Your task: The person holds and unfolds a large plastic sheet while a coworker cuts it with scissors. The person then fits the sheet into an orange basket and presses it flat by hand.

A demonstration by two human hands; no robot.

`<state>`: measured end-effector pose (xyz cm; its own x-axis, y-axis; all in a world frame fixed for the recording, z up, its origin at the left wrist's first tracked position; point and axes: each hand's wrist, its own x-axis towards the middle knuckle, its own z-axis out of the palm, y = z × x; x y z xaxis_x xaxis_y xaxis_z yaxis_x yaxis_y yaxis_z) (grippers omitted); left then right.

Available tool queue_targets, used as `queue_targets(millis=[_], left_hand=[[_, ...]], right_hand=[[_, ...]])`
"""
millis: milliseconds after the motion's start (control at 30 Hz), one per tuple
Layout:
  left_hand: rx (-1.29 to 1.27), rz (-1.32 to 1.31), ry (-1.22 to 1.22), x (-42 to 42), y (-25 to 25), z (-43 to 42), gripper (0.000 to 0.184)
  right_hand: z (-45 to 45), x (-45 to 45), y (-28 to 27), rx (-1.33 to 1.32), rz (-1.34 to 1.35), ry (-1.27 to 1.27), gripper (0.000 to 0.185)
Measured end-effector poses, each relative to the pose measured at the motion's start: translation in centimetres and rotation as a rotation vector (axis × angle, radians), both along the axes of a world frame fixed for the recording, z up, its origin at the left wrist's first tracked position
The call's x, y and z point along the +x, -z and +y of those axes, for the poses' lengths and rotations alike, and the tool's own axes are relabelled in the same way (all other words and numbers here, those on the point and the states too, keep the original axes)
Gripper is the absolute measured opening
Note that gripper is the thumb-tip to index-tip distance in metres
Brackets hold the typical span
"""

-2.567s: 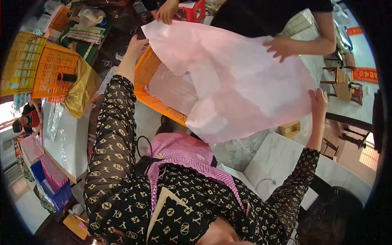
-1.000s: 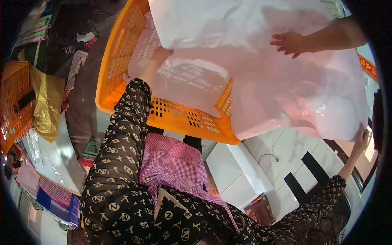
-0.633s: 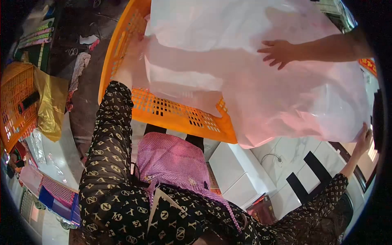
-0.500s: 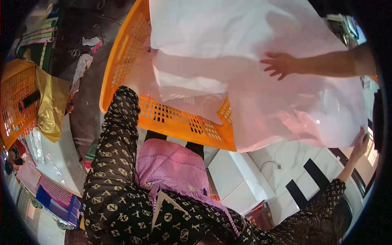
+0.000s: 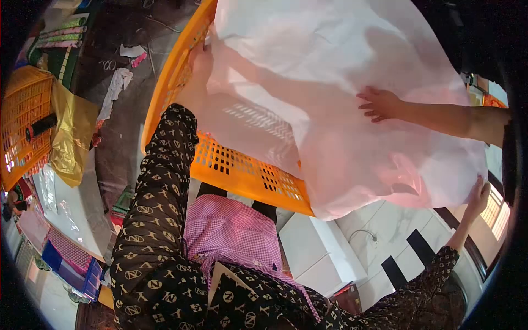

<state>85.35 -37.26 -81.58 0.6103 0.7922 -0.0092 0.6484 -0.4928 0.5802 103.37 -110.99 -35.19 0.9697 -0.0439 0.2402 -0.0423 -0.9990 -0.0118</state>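
A large translucent white plastic sheet (image 5: 264, 33) spreads over an orange perforated basket (image 5: 242, 176). My left hand (image 5: 201, 63) reaches inside the basket's left wall, with its fingers closed at the sheet's left edge; they are partly hidden. At the lower right, my right hand (image 5: 479, 197) pinches the sheet's edge, pulled out well past the basket. A co-worker's hand (image 5: 380, 104) lies flat on the sheet with spread fingers, its arm coming from the right.
Another orange basket (image 5: 27, 121) stands at left beside a gold plastic bag (image 5: 72, 137). A blue crate (image 5: 71, 264) sits at lower left. White boxes (image 5: 308, 253) are below the sheet. Cloth scraps (image 5: 116, 91) lie on the dark floor.
The sheet's right part has sunk lower, and more of its left part has slackened over the basket. My right hand and the co-worker's hand are slightly lower; the view has shifted a little.
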Motion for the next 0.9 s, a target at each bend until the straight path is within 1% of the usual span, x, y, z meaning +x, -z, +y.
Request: queue_targets(millis=[33,67,133,167,233,300,333,367,400,433,467,500,533,567,600,633,667,700,733,767,800,833,867,900], left_hand=[[-0.006,0.006,0.002,0.1,0.2,0.1,0.032],[-0.019,0.011,-0.004,0.3,0.3,0.3,0.031],[-0.039,0.025,-0.005,0.3,1.1,0.4,0.031],[-0.044,0.014,-0.002,0.3,1.5,0.5,0.031],[-0.053,0.008,0.003,0.2,1.4,0.4,0.030],[-0.063,0.005,-0.018,0.3,-0.2,-0.1,0.031],[-0.064,0.010,-0.014,0.4,-0.6,-0.2,0.031],[-0.083,-0.007,-0.047,0.4,-0.7,-0.2,0.031],[-0.104,-0.023,-0.080,0.4,-0.6,-0.3,0.032],[-0.103,-0.014,-0.073,0.2,0.3,-0.1,0.032],[-0.102,-0.071,-0.056,0.1,1.2,0.5,0.031],[-0.098,-0.131,-0.038,0.2,2.0,1.0,0.030],[-0.094,-0.121,-0.025,0.3,1.6,0.5,0.030],[-0.104,-0.206,-0.081,0.4,0.0,-0.5,0.029],[-0.109,-0.294,-0.139,0.6,-0.5,-0.8,0.028],[-0.101,-0.284,-0.121,0.5,0.7,-0.2,0.028],[-0.201,-0.388,-0.111,0.3,2.3,0.6,0.027],[-0.268,-0.395,-0.042,0.0,3.9,1.9,0.027],[-0.338,-0.400,0.026,-0.4,5.5,3.2,0.027],[-0.410,-0.402,0.090,-0.7,7.1,4.5,0.027],[-0.257,-0.360,0.029,-0.6,6.0,3.0,0.028],[-0.170,-0.291,-0.011,-0.4,3.5,1.0,0.028],[-0.086,-0.220,-0.052,-0.2,0.8,-1.0,0.028],[-0.088,-0.219,-0.048,-0.1,1.9,-0.8,0.028]], right_hand=[[0.7,-0.1,0.0,0.031,0.030,0.004,0.037],[1.3,0.1,0.4,-0.131,-0.054,0.015,0.038],[2.6,-0.5,0.8,-0.300,-0.129,0.027,0.039],[3.5,-1.1,1.1,-0.517,-0.242,-0.161,0.042],[7.1,-3.2,2.3,-0.732,-0.348,-0.356,0.045],[13.7,-7.1,5.6,-0.375,-0.447,-0.498,0.046],[17.6,-9.9,8.4,-0.103,-0.288,-0.392,0.042],[18.2,-13.0,13.4,0.161,-0.028,-0.376,0.035],[18.7,-16.1,18.5,0.414,0.199,-0.291,0.030],[23.9,-17.8,21.7,0.523,0.383,-0.345,0.033],[29.1,-19.5,25.0,0.629,0.572,-0.374,0.035],[32.5,-21.1,29.5,0.634,0.771,-0.373,0.037],[34.6,-21.9,34.5,0.761,0.959,-0.346,0.039],[36.7,-22.2,38.4,0.799,1.085,-0.309,0.040],[37.7,-22.0,43.0,0.757,1.028,-0.336,0.040],[38.5,-21.8,47.4,0.716,0.971,-0.355,0.040],[39.0,-21.3,51.1,0.766,0.910,-0.396,0.039],[39.2,-20.3,54.0,0.810,0.845,-0.440,0.038],[39.7,-19.2,56.0,0.826,0.844,-0.431,0.038],[40.0,-18.3,57.7,0.687,0.769,-0.469,0.038],[40.2,-17.7,59.1,0.542,0.696,-0.503,0.037],[40.7,-16.9,59.9,0.546,0.700,-0.493,0.037],[41.2,-16.0,59.8,0.412,0.667,-0.464,0.037],[41.4,-15.1,60.6,0.279,0.638,-0.437,0.038]])
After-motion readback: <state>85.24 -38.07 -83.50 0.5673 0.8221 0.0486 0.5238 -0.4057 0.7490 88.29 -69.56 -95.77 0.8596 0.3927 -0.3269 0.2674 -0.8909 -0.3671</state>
